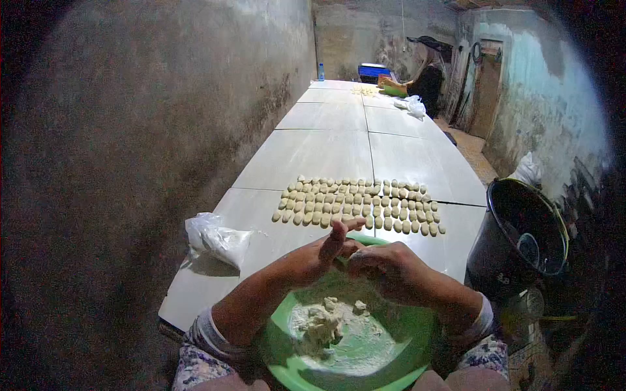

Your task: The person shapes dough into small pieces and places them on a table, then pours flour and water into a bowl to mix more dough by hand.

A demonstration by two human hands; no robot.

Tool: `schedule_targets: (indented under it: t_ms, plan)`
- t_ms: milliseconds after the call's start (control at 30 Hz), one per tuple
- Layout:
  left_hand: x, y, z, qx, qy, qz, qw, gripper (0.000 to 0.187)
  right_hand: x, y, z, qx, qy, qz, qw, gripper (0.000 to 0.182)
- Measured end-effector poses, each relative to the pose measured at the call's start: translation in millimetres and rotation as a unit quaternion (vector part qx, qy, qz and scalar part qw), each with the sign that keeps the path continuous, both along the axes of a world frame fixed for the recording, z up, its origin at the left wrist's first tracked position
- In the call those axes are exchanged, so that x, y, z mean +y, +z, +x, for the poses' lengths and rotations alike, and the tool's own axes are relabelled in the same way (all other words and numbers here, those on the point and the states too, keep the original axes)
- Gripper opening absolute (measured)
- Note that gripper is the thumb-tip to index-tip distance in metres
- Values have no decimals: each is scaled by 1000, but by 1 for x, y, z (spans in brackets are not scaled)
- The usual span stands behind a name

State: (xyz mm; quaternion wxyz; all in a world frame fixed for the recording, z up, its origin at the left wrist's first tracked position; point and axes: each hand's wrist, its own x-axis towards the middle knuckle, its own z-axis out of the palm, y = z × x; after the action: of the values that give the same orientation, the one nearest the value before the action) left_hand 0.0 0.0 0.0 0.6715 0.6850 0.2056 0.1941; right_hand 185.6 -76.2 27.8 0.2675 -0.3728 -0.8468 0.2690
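Note:
My left hand [328, 250] and my right hand [388, 263] meet above the far rim of a green basin [297, 370]. The left one has its thumb up and a finger stretched out. Against it, the fingers of the right are curled closed; whatever lies between the hands is hidden. Inside the basin is a lump of pale dough [324, 324], with crumbs and white flour around it. Beyond my hands, several rows of small oval dough pieces [345, 199] lie on the white tabletop [313, 151].
A clear plastic bag [217, 240] of white stuff sits on the left edge. At the right stands a large black bucket [502, 241]. Far off are another person [428, 83], a green bowl [393, 89], a white bag [412, 105] and a bottle [321, 72]. A wall [163, 130] runs along the left.

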Motion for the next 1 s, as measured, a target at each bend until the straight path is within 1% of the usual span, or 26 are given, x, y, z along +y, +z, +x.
schedule_targets:
  t_ms: [67, 100, 167, 200, 233, 267, 300, 367, 400, 433, 500, 533, 567, 633, 667, 733, 767, 833, 867, 900, 933, 967, 1000]
  plan:
    - [7, -8, 0, -19, -17, 15, 1000, 102, -1, -1, -3, 82, -20, -51, 995, 14]
    - [5, -6, 0, -17, -18, 17, 1000, 102, -4, 2, -3, 83, -21, -49, 995, 14]
    - [2, 1, 0, 2, -7, 17, 1000, 103, -6, 12, -4, -30, -67, -63, 995, 16]
    - [-2, 5, -1, 5, -7, 18, 1000, 103, -3, 5, -6, -27, -67, -62, 995, 16]
    - [-5, 10, -1, 1, -8, 16, 1000, 103, 4, -7, -6, 89, -56, -162, 981, 19]
    - [-7, 12, -1, -4, -9, 12, 1000, 104, 7, -13, -7, 202, -44, -260, 943, 21]
    - [-7, 12, -1, -3, -9, 13, 1000, 104, 5, -9, -9, 203, -44, -260, 943, 21]
    - [-6, 13, -2, 8, -2, 25, 1000, 104, -1, 3, -13, 132, -23, -217, 967, 24]
    - [-6, 13, -2, 14, 2, 31, 999, 104, 3, -4, -10, 106, 9, -92, 990, 26]
    - [-6, 13, -2, 14, 3, 31, 999, 104, 5, -9, -8, 106, 10, -92, 990, 26]
    - [-6, 12, -2, 8, -4, 24, 1000, 105, 6, -12, -8, 164, 18, -134, 977, 26]
    - [-5, 9, -1, 2, -1, 16, 1000, 106, 0, 4, -6, 33, -24, -83, 996, 26]
    - [-6, 10, -1, 2, -1, 16, 1000, 106, -1, 3, -6, 33, -24, -83, 996, 26]
    - [-7, 12, -1, 17, -3, 37, 999, 106, -4, -1, -4, 56, -9, 11, 998, 21]
    - [-6, 11, -1, 17, -3, 37, 999, 106, -5, -1, -3, 57, -10, 11, 998, 21]
    - [-2, 6, 0, 16, -1, 16, 1000, 107, -7, -1, -4, 110, -61, -117, 985, 19]
    - [2, 0, 1, 17, -2, 16, 1000, 107, -6, 3, -4, 110, -61, -117, 985, 19]
    - [8, -11, 3, -12, -5, 49, 999, 106, -3, 15, -6, 11, -108, -90, 990, 23]
    - [9, -13, 4, -12, -5, 49, 999, 106, 5, 8, -1, 13, -87, -90, 992, 25]
    - [7, -11, 4, -17, -7, 25, 1000, 106, 4, 8, -2, 13, -87, -90, 992, 25]
    - [6, -9, 4, -23, -8, 0, 1000, 106, 1, 8, -4, 41, -56, -66, 995, 27]
    - [4, -5, 3, -22, -8, 1, 1000, 106, -1, 8, -5, 68, -24, -42, 997, 31]
    - [1, 1, 0, -3, -14, 6, 1000, 105, 4, 0, -3, 53, -16, -26, 998, 38]
